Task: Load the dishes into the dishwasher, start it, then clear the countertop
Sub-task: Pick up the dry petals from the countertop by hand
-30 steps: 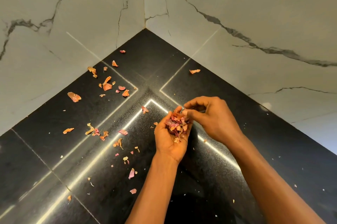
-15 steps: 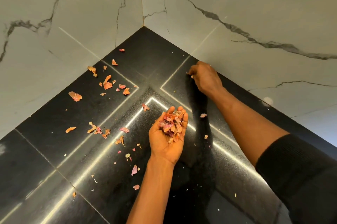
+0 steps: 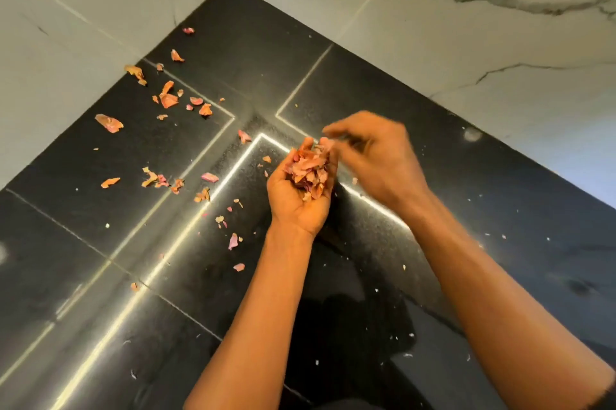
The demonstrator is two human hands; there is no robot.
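The left hand (image 3: 296, 206) lies palm up, its fingers (image 3: 308, 144) cupped round a heap of peels (image 3: 310, 169). The right hand (image 3: 376, 156) is just above those fingertips, its own fingers bunched and blurred; whether they pinch a peel I cannot tell. Loose scraps (image 3: 168, 99) lie on the black bench (image 3: 500, 209), left of the fingers.

A single view is given, from a camera worn on the head. The black countertop (image 3: 253, 53) is looked down on steeply and from close by, facing its inner corner between two marble walls (image 3: 433, 53). The left hand (image 3: 296, 199), cupped round onion skins (image 3: 310, 169), and the right hand (image 3: 380, 159) are seen nearer the camera than that corner.
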